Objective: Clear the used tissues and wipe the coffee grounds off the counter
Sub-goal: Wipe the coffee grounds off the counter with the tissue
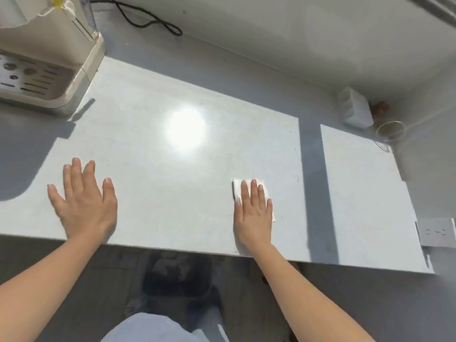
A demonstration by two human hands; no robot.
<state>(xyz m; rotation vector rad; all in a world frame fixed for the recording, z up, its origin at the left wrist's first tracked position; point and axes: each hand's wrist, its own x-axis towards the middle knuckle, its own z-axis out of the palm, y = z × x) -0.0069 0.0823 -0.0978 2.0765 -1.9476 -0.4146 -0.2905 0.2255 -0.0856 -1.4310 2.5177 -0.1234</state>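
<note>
Sunlit counter [172,188] bears a tissue [249,191] under the flat, open-fingered right hand [254,213].

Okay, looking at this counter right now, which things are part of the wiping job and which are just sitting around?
Part of the job:
- white tissue, flat under the right hand
- counter
- left hand, flat on the counter, holding nothing

Just sitting around:
- coffee machine, back left
- black cord
- small white box, back right
- clear glass
- power strip
</note>
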